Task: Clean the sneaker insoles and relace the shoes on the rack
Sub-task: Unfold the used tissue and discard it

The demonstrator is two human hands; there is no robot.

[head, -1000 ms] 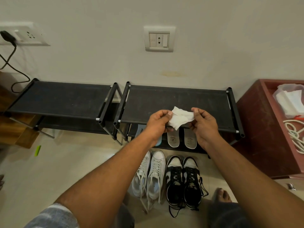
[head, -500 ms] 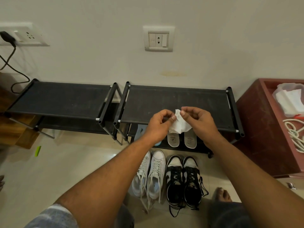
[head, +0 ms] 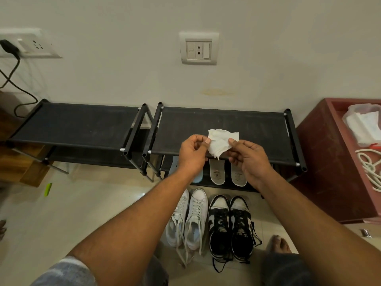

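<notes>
Both hands hold a crumpled white wipe (head: 221,142) over the front rail of the right black shoe rack (head: 247,124). My left hand (head: 191,154) pinches its left edge and my right hand (head: 248,159) pinches its right edge. Two pale insoles (head: 217,175) lie on the rack's lower shelf, with a bluish insole (head: 199,178) partly hidden behind my left wrist. On the floor in front stand a pair of white sneakers (head: 188,219) with loose laces and a pair of black-and-white sneakers (head: 229,226).
A second black rack (head: 76,124) stands to the left. A red-brown cabinet (head: 329,162) on the right holds a bag of white wipes (head: 365,124) and white cord (head: 371,168). A bare foot (head: 278,243) rests beside the black sneakers. A power cable (head: 14,79) hangs at left.
The hands pulled together and then apart again, reshaping the wipe; it is now spread wider between the fingertips and held slightly higher over the rack.
</notes>
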